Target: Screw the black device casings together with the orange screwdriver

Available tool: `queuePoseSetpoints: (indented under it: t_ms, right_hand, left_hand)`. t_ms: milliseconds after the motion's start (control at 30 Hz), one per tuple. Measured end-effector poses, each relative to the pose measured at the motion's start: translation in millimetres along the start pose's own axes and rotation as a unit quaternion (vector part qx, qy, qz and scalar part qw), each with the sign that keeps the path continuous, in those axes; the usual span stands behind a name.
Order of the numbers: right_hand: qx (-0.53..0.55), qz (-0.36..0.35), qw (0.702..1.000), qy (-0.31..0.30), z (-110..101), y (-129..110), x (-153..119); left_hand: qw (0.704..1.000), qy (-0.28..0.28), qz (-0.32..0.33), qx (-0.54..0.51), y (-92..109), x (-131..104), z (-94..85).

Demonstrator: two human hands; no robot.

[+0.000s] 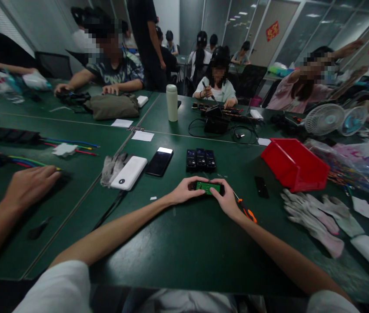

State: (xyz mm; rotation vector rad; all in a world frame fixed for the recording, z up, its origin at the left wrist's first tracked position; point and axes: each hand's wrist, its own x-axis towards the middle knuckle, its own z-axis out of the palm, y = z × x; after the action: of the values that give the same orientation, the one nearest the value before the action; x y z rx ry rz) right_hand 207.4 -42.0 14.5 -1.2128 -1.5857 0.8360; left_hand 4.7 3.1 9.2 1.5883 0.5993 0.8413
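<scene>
1. The board [207, 187], green in a dark frame, is held between the two hands, just above the table [171, 248] or resting on it; which, I cannot tell. Its pale marks are too small to read.
2. The left hand [184, 190] pinches its left end, thumb on the green face, fingers curled round the far edge.
3. The right hand [225, 195] grips its right end the same way, thumb also on the face.
4. Just beyond the hands, three black devices [200, 160] stand side by side; their small screens are illegible.
5. A screwdriver [247, 211] with an orange-and-black handle lies just beside the right hand.
6. Left of the devices lie a phone [160, 162] and a white power bank [128, 173], its round dark mark unreadable.
7. To the right: a black slab [261, 187], a red bin [297, 167], gloves [316, 221].
8. Far off, a red sign [272, 31] bears gold characters, too blurred to read.
</scene>
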Motion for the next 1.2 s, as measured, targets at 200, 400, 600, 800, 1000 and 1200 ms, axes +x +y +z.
queuePoseSetpoints:
  t_ms: [200,400,600,800,1000,1200]
  right_hand:
    - [0.001,0.003,1.0,-0.001,0.3,-0.1,0.4]
    - [-0.011,-0.008,1.0,0.01,1.5,6.1,1.9]
    - [-0.01,-0.026,1.0,0.005,1.2,5.4,1.1]
    - [-0.016,-0.018,1.0,0.005,1.7,5.2,1.5]
    - [-0.027,-0.006,1.0,0.005,2.5,5.5,1.5]
    - [-0.063,-0.023,0.997,0.025,2.1,-1.4,-0.8]
  left_hand:
    - [1.0,-0.005,-0.003,-0.001,-2.6,0.8,-1.0]
    - [1.0,-0.008,0.003,0.008,-0.8,1.7,-2.1]
    - [1.0,-0.01,0.016,0.024,-0.6,1.4,-1.2]
    - [1.0,-0.01,0.003,0.011,2.0,1.2,-0.7]
    - [1.0,-0.015,-0.019,-0.02,3.2,0.6,-0.7]
    - [0.998,-0.008,-0.034,-0.056,0.5,-0.1,2.2]
